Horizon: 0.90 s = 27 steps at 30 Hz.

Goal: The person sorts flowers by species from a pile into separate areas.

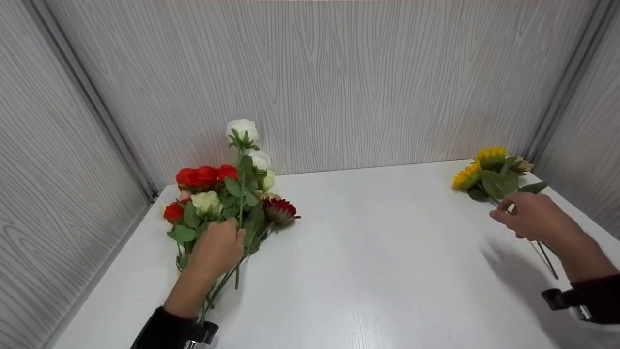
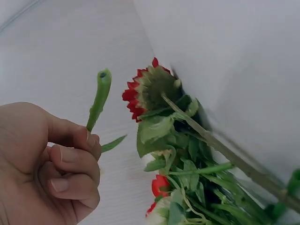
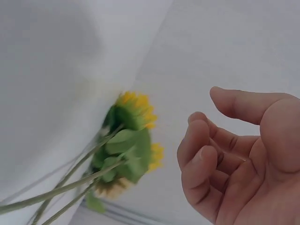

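My left hand (image 1: 219, 249) pinches the green stem (image 2: 99, 98) of a white rose (image 1: 242, 130) between thumb and fingers. The rose stands above a pile of flowers at the left: red roses (image 1: 203, 177), a pale cream rose (image 1: 207, 203) and a dark red daisy-like flower (image 1: 281, 212). On the right, my right hand (image 1: 540, 219) hovers over the stems of several flowers, holding nothing. Its fingers are loosely bent, with the thumb apart, in the right wrist view. Two yellow sunflowers (image 3: 136, 108) and a beige flower (image 1: 522, 166) lie beyond it.
Both groups of flowers lie on a white table (image 1: 368, 252). Grey wood-grained panels (image 1: 339, 82) enclose it at the back and on both sides. Loose stems (image 1: 547, 259) extend toward the front from the sunflower group.
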### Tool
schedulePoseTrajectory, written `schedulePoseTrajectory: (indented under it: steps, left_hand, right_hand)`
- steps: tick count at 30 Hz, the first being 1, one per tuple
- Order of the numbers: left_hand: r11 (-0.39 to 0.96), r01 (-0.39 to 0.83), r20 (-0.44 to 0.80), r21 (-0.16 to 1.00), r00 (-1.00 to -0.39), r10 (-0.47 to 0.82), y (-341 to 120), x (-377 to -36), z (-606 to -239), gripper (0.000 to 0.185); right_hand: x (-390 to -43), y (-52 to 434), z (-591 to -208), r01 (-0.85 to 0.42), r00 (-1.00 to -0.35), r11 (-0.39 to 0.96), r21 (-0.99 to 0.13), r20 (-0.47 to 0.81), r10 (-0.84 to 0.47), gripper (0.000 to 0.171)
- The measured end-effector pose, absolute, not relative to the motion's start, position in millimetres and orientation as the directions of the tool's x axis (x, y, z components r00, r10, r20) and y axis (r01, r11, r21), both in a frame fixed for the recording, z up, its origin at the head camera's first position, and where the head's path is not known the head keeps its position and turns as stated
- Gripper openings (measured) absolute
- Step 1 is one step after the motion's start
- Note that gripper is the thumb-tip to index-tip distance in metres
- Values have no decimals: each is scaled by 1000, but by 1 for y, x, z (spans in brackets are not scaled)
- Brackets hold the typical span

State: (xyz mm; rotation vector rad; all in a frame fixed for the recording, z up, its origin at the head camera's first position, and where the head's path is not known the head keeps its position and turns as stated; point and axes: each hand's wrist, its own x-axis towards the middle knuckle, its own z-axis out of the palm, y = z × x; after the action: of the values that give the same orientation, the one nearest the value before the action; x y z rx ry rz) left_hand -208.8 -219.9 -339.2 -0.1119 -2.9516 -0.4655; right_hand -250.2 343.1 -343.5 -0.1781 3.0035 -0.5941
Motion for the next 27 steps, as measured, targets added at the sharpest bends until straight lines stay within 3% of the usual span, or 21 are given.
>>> schedulePoseTrajectory:
  steps: [10,16,22,27]
  left_hand:
    - [808,258,199,529,-964,177,-175,-190,-333,14]
    - [586,352,130,730,-913,386,-148,-179,-339,17]
    - [346,292,70,892,-844,532,-117,-165,-346,19]
    - [116,248,135,962,-797,588,-94,-154,-352,22]
  right_hand:
    - [-225,279,-334,-254,-965,875,-412,44,-260,36]
    - [-206,234,-339,-362,-914,799,-481,13,-406,25]
    - [-170,189,-341,-514,-814,661,-547,67,-577,18]
    - [-140,158,-347,-551,-692,433,-713,101,-714,17]
